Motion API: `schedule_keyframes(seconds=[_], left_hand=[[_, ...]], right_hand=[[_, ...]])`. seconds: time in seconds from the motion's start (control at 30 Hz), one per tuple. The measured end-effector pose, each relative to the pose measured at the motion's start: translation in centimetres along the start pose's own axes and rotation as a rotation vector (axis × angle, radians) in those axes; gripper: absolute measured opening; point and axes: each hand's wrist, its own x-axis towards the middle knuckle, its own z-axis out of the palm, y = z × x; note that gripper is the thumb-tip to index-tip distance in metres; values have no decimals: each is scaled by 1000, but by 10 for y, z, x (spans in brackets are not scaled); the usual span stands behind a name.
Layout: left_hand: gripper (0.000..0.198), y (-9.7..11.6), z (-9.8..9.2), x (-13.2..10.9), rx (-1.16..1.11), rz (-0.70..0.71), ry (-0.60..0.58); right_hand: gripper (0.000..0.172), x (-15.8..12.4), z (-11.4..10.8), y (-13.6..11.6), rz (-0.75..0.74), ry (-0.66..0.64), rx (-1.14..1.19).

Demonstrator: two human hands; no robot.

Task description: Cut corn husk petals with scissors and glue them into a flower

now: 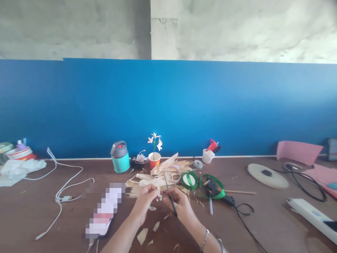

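My left hand [146, 201] is closed in a pinch on a small pale piece of dried husk [158, 197], its tip showing at the fingertips. In my right hand [181, 205] is a pair of dark scissors [172, 203], blades pointing away from me and close beside the husk piece. Whether the blades touch it I cannot tell. Past both hands lies a heap of dried husks [164, 168], with a pink ring of tape [173, 173] on it. Cut husk scraps [142, 236] are scattered on the table below my hands.
Behind the heap, a red paper cup [154, 163] holds a stem with white flowers [155, 140]. A turquoise flask [121, 162] and a phone [106, 212] are left. Green ribbon [189, 180], a black glue gun [212, 188] with cord, and a round lid [268, 176] are right.
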Motion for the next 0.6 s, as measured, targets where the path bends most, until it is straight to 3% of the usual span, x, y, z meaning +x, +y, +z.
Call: schedule_keyframes(seconds=[0.1, 0.2, 0.47, 0.6], left_hand=[[19, -1, 3, -2, 53, -22, -41], [23, -2, 8, -4, 95, -44, -96], [26, -3, 3, -5, 12, -79, -151], [22, -4, -1, -4, -25, -57, -125]], right_hand=[[36, -1, -1, -8, -134, 76, 100], [36, -1, -1, -11, -167, 105, 92], [40, -1, -7, -21, 13, 107, 252], [38, -5, -7, -27, 34, 164, 275]])
